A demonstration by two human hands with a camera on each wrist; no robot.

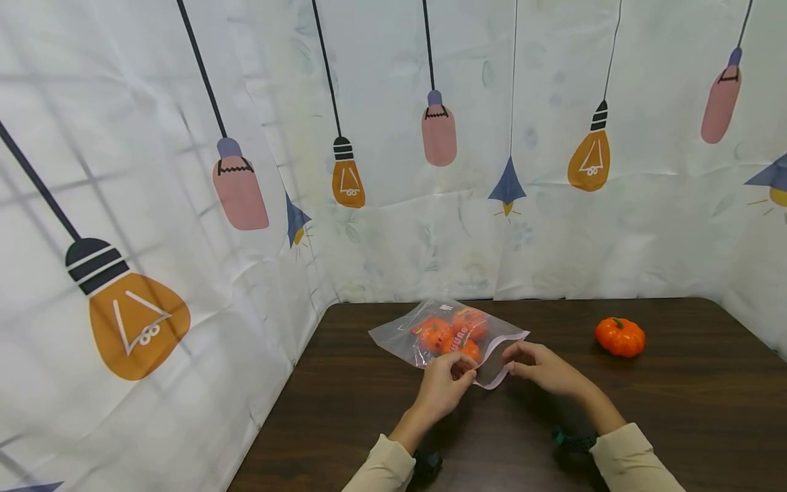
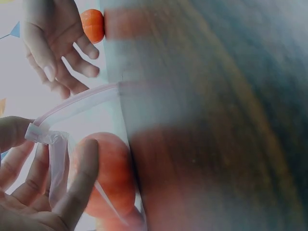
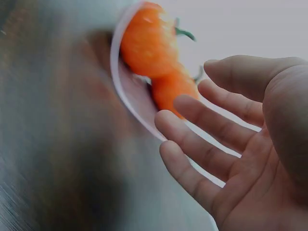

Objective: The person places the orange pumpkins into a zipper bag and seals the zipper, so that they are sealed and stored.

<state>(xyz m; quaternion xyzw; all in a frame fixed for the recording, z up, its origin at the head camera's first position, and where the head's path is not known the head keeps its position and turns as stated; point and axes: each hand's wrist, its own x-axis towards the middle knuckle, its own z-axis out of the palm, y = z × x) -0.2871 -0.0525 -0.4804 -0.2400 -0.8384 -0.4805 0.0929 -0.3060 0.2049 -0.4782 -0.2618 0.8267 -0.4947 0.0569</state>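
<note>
A clear plastic bag [image 1: 393, 342] with red print lies at the middle of the far part of the dark brown tabletop [image 1: 344, 410], its pale pink zip edge [image 1: 492, 387] facing near and right and its mouth parted. Three small orange pumpkins [image 1: 434, 335] sit inside it, close together. The left hand [image 1: 444, 386] pinches the near left end of the zip edge between thumb and fingers. The right hand [image 1: 541, 365] is loose and holds nothing, its fingers spread just beside the right side of the bag's mouth; whether a fingertip touches the edge, I cannot tell. Farther right, well apart from the bag, a lone orange pumpkin [image 1: 619, 337] with a green stem rests on the tabletop. Both arms wear cream sleeves [image 1: 633, 461]. Behind the far edge hangs a white cloth [image 1: 393, 246] printed with lamps.
</note>
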